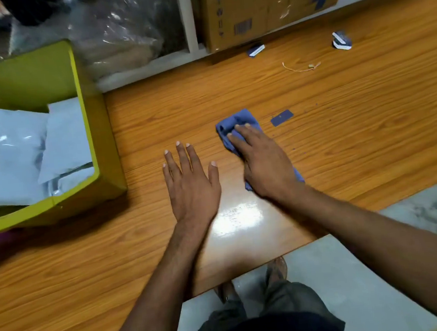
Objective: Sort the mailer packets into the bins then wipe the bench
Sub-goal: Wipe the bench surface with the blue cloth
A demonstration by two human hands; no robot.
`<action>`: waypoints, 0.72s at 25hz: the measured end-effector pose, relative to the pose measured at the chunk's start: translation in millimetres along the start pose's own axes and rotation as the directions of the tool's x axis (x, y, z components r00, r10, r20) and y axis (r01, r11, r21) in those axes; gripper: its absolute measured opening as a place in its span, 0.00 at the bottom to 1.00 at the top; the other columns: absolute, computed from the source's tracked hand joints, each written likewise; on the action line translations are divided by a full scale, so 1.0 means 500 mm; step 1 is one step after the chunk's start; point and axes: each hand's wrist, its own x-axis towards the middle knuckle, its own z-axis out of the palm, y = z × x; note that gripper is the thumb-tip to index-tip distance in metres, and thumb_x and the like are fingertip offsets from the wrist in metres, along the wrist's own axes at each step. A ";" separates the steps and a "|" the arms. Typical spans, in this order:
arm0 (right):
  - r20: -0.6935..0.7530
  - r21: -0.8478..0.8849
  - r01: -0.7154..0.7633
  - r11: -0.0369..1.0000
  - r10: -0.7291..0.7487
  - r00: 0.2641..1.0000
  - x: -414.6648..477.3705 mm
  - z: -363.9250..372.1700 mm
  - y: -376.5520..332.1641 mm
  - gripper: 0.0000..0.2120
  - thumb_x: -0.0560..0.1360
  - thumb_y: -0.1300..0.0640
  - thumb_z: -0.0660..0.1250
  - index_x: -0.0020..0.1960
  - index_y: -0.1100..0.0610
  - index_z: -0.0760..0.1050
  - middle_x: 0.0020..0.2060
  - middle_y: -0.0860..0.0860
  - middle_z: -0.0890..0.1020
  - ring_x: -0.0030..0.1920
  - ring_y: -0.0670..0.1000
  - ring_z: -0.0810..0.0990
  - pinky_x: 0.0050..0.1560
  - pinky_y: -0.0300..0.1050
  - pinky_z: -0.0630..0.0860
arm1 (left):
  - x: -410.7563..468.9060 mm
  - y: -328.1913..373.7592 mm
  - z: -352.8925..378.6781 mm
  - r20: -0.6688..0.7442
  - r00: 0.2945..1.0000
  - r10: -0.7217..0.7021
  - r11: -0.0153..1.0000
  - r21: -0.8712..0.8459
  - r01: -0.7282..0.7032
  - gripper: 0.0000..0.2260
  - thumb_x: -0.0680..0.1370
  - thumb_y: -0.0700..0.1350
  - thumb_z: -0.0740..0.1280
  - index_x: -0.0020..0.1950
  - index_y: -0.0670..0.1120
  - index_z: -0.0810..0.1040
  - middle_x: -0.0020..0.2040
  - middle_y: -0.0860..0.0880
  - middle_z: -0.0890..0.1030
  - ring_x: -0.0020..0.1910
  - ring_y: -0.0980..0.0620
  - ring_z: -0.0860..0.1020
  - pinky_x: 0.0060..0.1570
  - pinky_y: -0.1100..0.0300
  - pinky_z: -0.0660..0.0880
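Head view: wiping step, sorting apparently done. Packets [21, 157] lie in the green bin [56, 210], left of both hands. Left hand [191, 181] rests flat on the counter [357, 152], fingers spread, holding nothing. Right hand [262, 161] presses a blue cloth [237, 122] down with straight fingers. Suggested: overlapping strokes, and lift the small blue tag [282, 117] just beyond the cloth first.

Brown cardboard box [263, 3], printed barcode and blue mark on its face, stands in a white shelf frame [188, 16]. Left of box: crumpled clear plastic bags [118, 28], contents unclear. Just in front of box: small navy-and-white block [255, 50]. A second one [342, 40] at its right. Thin pale thread [301, 67] a little nearer than these. Flat navy rectangular tag [282, 117] well forward of box. Grey floor [355, 272] nearest the viewer.
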 end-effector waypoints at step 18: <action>0.008 -0.026 -0.059 0.998 0.059 0.998 -0.070 -0.032 0.099 0.32 0.74 0.57 0.64 0.78 0.59 0.66 0.78 0.60 0.66 0.79 0.60 0.61 0.78 0.57 0.60 | 0.010 0.121 0.006 -0.031 0.999 0.020 1.000 -0.016 -0.020 0.28 0.84 0.58 0.52 0.82 0.48 0.62 0.83 0.47 0.60 0.82 0.42 0.56 0.79 0.47 0.54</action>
